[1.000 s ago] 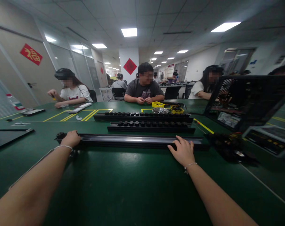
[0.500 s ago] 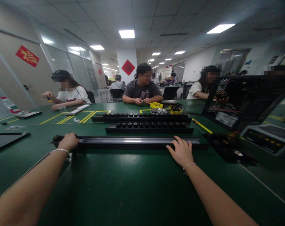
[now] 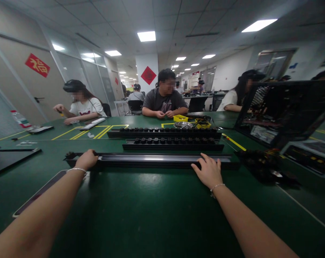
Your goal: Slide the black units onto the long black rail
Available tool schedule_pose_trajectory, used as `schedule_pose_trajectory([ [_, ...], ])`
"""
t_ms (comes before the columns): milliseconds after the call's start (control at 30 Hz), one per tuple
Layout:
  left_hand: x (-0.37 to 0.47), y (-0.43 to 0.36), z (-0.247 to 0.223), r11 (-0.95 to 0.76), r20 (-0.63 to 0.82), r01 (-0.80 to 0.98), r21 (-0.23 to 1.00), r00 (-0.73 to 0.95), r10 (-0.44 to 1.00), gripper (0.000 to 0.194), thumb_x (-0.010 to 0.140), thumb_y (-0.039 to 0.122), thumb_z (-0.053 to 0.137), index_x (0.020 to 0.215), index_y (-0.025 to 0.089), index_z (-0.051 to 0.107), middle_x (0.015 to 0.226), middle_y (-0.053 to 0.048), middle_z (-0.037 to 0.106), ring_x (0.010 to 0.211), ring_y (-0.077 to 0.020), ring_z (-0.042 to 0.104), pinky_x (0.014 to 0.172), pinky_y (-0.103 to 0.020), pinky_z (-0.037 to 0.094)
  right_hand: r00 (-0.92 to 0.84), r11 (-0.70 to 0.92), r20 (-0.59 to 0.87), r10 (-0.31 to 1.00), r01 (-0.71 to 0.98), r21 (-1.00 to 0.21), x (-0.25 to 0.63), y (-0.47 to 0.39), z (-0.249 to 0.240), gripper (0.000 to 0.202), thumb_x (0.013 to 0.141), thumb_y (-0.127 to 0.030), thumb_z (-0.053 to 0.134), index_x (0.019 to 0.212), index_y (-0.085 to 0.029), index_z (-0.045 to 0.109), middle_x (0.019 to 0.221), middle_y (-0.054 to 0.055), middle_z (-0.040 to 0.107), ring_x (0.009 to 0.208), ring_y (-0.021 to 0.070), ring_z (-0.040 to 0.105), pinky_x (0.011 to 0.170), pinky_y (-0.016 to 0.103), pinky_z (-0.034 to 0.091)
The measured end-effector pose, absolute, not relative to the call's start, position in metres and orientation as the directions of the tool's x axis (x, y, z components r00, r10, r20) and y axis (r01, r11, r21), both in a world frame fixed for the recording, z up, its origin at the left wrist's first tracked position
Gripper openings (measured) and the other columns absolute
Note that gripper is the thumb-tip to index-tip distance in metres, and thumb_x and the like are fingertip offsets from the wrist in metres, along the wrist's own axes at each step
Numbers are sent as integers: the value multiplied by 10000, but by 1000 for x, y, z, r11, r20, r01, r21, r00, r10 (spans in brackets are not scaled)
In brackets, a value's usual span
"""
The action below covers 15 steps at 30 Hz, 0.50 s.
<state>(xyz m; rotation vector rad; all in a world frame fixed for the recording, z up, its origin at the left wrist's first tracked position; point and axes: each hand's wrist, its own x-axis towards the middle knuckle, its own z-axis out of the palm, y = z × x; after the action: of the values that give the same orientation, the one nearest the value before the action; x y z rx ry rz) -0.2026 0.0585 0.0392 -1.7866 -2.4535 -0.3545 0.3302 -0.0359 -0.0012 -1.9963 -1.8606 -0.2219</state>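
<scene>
A long black rail (image 3: 151, 158) lies crosswise on the green table, its channel bare along the middle. My left hand (image 3: 87, 159) is closed near its left end, with dark small parts (image 3: 70, 155) in the channel just left of it; what its fingers hold is hidden. My right hand (image 3: 208, 170) rests on the rail's right part with fingers spread. Behind it lie two more black rails, a nearer one (image 3: 173, 147) and a farther one (image 3: 165, 135), each with a row of round black parts along it.
An open computer case (image 3: 283, 111), a power supply unit (image 3: 307, 157) and dark cables (image 3: 267, 168) are at the right. Yellow trays (image 3: 180, 118) and a metal dish (image 3: 183, 125) stand behind the rails. A phone (image 3: 41, 191) lies beside my left forearm. People sit across the table.
My left hand has slid a little to the right along the rail. My right hand stays at its place on the rail. The view has shifted slightly, showing more of the phone.
</scene>
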Motion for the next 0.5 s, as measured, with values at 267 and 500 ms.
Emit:
schedule_pose_trajectory([
  [267, -186, 54, 37, 388, 106, 902, 189, -412, 905, 454, 811, 317, 516, 1174, 46, 495, 1159, -249, 605, 1051, -299, 591, 865, -375, 433, 88, -24, 373, 924, 984, -174, 332, -35, 0, 482, 869, -544, 349, 993, -190, 652, 1362, 119, 470, 1221, 311, 412, 1059, 581, 158],
  [500, -161, 41, 23, 407, 224, 885, 224, -453, 863, 545, 859, 292, 405, 1335, 28, 389, 1262, -274, 520, 1171, -337, 512, 959, -431, 388, 94, -40, 374, 923, 988, -150, 332, -34, -3, 470, 874, -540, 343, 1025, -210, 641, 1374, 104, 455, 1216, 297, 415, 1064, 570, 161],
])
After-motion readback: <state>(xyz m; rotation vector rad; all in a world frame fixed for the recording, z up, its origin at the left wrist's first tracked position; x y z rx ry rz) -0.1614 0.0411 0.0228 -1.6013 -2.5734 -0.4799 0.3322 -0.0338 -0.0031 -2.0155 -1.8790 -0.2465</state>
